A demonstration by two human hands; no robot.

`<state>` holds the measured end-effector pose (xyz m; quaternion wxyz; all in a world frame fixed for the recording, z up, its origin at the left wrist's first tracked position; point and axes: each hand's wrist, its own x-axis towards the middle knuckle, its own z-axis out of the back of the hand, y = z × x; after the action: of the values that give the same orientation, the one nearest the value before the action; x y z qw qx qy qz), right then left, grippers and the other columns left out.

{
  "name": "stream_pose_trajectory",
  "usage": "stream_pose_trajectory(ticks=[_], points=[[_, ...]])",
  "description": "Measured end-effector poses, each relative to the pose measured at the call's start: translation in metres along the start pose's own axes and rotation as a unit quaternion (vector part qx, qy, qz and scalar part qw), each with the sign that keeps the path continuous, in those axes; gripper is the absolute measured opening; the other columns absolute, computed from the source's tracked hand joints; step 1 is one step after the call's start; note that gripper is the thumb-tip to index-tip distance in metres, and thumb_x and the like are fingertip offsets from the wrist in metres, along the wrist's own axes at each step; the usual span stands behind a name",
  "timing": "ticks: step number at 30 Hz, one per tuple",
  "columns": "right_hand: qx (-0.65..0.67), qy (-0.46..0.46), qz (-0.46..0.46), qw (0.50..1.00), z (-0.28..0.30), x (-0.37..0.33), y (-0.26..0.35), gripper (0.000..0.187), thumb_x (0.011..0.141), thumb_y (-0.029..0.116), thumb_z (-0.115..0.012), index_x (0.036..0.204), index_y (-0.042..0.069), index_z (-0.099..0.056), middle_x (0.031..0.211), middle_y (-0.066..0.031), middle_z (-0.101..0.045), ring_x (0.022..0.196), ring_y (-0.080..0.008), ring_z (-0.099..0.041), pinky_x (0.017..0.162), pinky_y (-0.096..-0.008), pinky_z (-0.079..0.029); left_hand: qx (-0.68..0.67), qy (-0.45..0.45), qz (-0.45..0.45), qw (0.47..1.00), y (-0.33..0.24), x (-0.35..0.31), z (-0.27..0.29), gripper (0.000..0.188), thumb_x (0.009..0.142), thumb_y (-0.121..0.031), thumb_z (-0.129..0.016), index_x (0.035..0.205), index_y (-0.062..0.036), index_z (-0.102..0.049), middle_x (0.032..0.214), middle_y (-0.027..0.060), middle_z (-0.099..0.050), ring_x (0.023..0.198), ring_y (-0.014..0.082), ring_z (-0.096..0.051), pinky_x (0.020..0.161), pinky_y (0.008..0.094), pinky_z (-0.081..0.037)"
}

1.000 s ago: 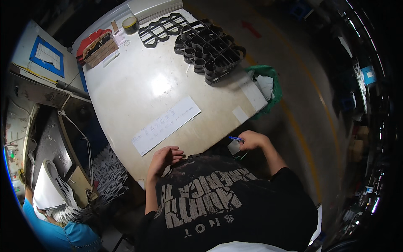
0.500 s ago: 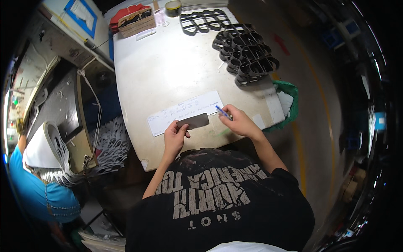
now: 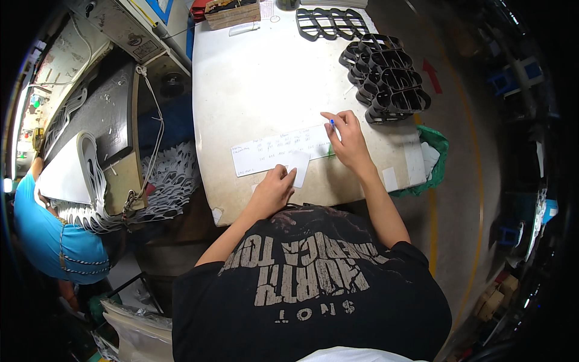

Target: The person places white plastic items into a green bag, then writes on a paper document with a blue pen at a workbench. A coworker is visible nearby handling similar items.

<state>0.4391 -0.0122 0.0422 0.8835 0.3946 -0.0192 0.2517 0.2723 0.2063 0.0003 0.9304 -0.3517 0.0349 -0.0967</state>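
Note:
A long white sheet with handwriting point(image 3: 246, 161) lies on the near part of the white table. Over its lower edge rests a small white card point(image 3: 300, 175), overlapping the writing. My left hand point(image 3: 277, 190) is on the card's left side, fingers curled and closed against it; its thumb side partly covers the card. To the right, my right hand point(image 3: 350, 142) hovers by the sheet's right end with a pen point(image 3: 332, 122) in its fingers. Only the pen's blue end shows clearly; the index finger sticks out past it.
Black wavy-walled frames point(image 3: 389, 78) stand stacked at the table's right edge, another point(image 3: 332, 24) behind. A wooden box point(image 3: 232, 13) sits at the far left. A green bag point(image 3: 435, 160) hangs at the right. Left, a person in blue point(image 3: 57, 235) is beside a black-topped bench point(image 3: 99, 114).
The dark rectangular piece in my left hand no longer shows; a white card lies under that hand, on the sheet. My right hand has risen away from the near edge with the pen.

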Motion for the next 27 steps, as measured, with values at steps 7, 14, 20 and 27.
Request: stream_pose_trajectory(ticks=[7,14,20,27], points=[[0.025,-0.05,0.08,0.995,0.012,0.011,0.004,0.037,0.109,0.025,-0.061,0.144,0.015,-0.068,0.116,-0.0131,-0.063,0.103,-0.0284,-0.062,0.091,-0.0418,-0.052,0.08,-0.06,-0.077,0.992,0.001,0.011,-0.003,0.046,0.086,-0.004,-0.074,0.132,-0.0059,-0.069,0.128,0.0134,-0.066,0.108,0.0339,-0.06,0.094,0.0405,-0.054],[0.205,-0.009,-0.027,0.978,0.023,0.0,0.007,0.041,0.107,0.039,-0.066,0.092,0.001,-0.06,0.09,-0.0083,-0.059,0.093,-0.0245,-0.056,0.083,-0.0373,-0.047,0.142,-0.033,-0.09,0.985,0.006,0.013,-0.009,0.046,0.087,-0.005,-0.07,0.133,-0.0075,-0.069,0.141,0.0104,-0.063,0.109,0.0328,-0.058,0.095,0.0418,-0.053],[0.211,0.084,-0.024,0.974,0.014,-0.013,-0.007,0.045,0.106,0.038,-0.067,0.082,0.005,-0.049,0.084,-0.003,-0.045,0.088,-0.0172,-0.044,0.08,-0.0303,-0.037,0.124,-0.06,-0.113,0.984,0.005,0.02,-0.01,0.045,0.088,-0.006,-0.07,0.132,-0.011,-0.07,0.135,0.0105,-0.065,0.105,0.0311,-0.058,0.093,0.041,-0.053],[0.221,0.102,-0.105,0.964,0.005,-0.025,-0.004,0.035,0.113,0.033,-0.055,0.102,0.004,-0.071,0.081,-0.0003,-0.057,0.081,-0.0105,-0.05,0.075,-0.0286,-0.043,0.112,-0.112,-0.106,0.982,0.028,0.011,-0.023,0.044,0.09,-0.009,-0.07,0.134,-0.0128,-0.07,0.136,0.0075,-0.066,0.101,0.029,-0.059,0.091,0.0396,-0.054]])
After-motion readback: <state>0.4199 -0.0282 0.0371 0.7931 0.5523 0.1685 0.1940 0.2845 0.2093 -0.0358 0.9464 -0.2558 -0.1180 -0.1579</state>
